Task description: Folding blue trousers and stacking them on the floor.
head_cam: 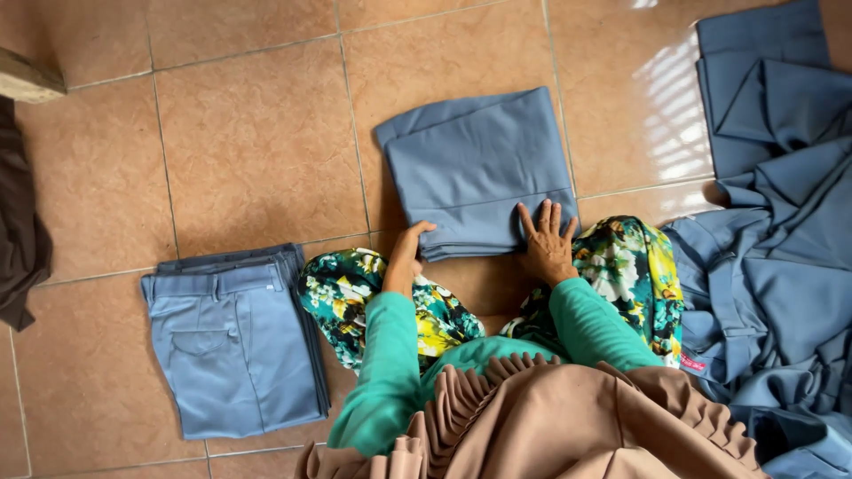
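A folded pair of grey-blue trousers [475, 164] lies on the tiled floor in front of my knees. My left hand [406, 253] grips its near left corner, thumb on top. Flat on the near right edge rests my right hand [548, 241], fingers spread and pressing down. Both arms wear green sleeves, and my knees are covered by floral fabric [426, 310].
A stack of folded grey-blue trousers [235, 341] lies at the left. A loose heap of the same grey-blue cloth [777, 222] fills the right side. Dark brown cloth [19, 222] hangs at the far left, beside a wooden piece [27, 78]. Orange floor tiles [257, 133] surround everything.
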